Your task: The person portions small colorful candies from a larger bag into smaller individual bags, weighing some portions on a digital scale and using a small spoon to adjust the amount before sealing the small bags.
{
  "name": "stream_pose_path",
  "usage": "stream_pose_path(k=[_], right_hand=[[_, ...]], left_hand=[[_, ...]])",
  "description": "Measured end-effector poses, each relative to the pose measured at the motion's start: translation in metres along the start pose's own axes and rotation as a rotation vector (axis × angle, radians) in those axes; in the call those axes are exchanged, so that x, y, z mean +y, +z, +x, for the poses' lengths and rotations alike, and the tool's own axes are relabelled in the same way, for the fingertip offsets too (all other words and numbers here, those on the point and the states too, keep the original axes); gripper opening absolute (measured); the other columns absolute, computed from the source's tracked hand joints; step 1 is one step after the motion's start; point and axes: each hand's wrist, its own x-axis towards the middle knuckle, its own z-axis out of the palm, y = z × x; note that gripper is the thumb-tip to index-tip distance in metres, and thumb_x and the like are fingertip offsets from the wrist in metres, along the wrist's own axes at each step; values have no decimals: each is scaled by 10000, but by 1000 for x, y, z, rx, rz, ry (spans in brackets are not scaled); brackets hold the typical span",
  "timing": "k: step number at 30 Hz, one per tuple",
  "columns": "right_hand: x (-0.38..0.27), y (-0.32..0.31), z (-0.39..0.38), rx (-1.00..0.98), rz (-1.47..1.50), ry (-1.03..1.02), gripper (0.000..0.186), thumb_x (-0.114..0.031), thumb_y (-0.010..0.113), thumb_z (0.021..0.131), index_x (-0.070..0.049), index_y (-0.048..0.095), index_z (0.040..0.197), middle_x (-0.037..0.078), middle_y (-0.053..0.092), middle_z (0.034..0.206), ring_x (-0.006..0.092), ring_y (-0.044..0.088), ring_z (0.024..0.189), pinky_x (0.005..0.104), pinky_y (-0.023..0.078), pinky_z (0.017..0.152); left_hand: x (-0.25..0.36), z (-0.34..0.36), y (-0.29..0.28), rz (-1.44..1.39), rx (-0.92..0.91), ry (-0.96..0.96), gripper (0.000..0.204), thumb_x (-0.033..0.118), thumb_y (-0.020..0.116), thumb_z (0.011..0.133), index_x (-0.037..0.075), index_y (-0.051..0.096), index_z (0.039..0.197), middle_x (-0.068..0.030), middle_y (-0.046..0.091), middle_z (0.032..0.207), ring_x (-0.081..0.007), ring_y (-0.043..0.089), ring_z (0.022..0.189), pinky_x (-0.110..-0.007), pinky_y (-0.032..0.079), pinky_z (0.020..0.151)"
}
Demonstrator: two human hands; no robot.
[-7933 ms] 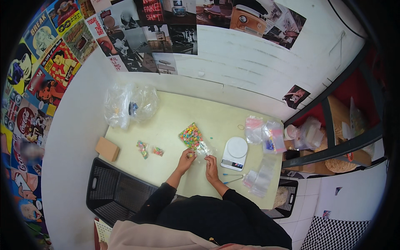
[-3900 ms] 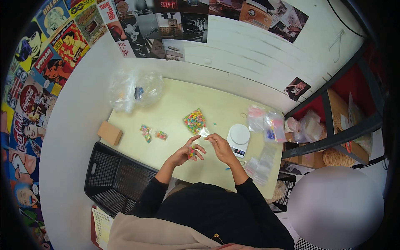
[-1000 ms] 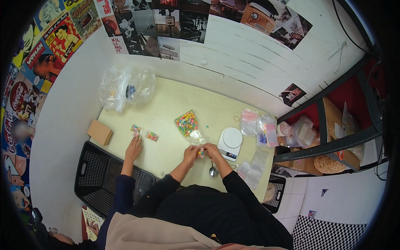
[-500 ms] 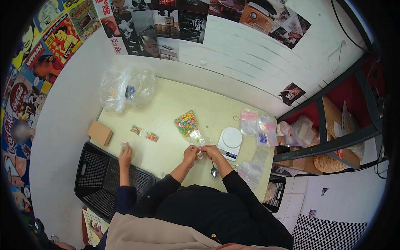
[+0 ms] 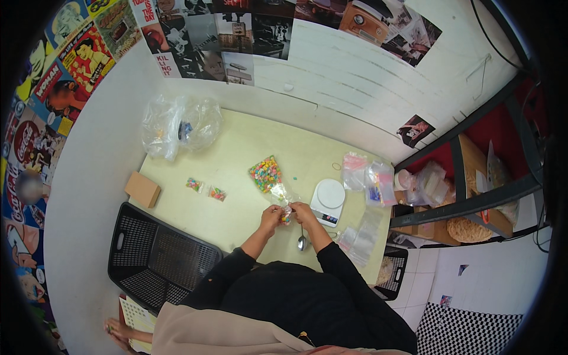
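Observation:
Both of my hands meet over the near middle of the table, closed on a small clear bag of colourful candies (image 5: 286, 219). My left hand (image 5: 271, 219) pinches its left side. At its upper right edge, the fingers of my right hand (image 5: 303, 213) are pressed together. Just beyond lies a large clear bag of multicoloured candies (image 5: 265, 173), its loose plastic end reaching toward my hands. A metal spoon (image 5: 302, 242) rests under my right wrist. Two small filled candy packets (image 5: 194, 184) (image 5: 217, 193) lie to the left.
Right of my hands stands a white kitchen scale (image 5: 329, 198), with empty plastic bags (image 5: 362, 236) beside it. A brown box (image 5: 142, 189) and a black basket (image 5: 177, 254) are at the left. A co-worker's hand (image 5: 118, 332) is at the lower left, near a yellowish sheet.
The co-worker's hand that was over the table's left side with a small item has withdrawn to the lower left. My hands stay on the small bag, shifting only slightly.

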Motion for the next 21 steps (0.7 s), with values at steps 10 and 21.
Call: stream_pose_path(k=[10, 21], right_hand=[[-6, -16, -34, -76, -535, -332, 216, -193, 738, 794, -14, 671, 894, 48, 669, 822, 118, 596, 780, 264, 471, 715], [-18, -63, -93, 319, -550, -435, 276, -282, 669, 828, -21, 687, 917, 132, 692, 880, 236, 661, 850, 342, 497, 779]], left_hand=[[22, -33, -13, 366, -135, 237, 129, 88, 658, 850, 14, 655, 956, -65, 673, 876, -141, 638, 805, -287, 527, 777], [49, -39, -90, 519, 78, 557, 109, 74, 646, 855, -25, 656, 900, -79, 668, 813, -153, 654, 766, -270, 536, 702]])
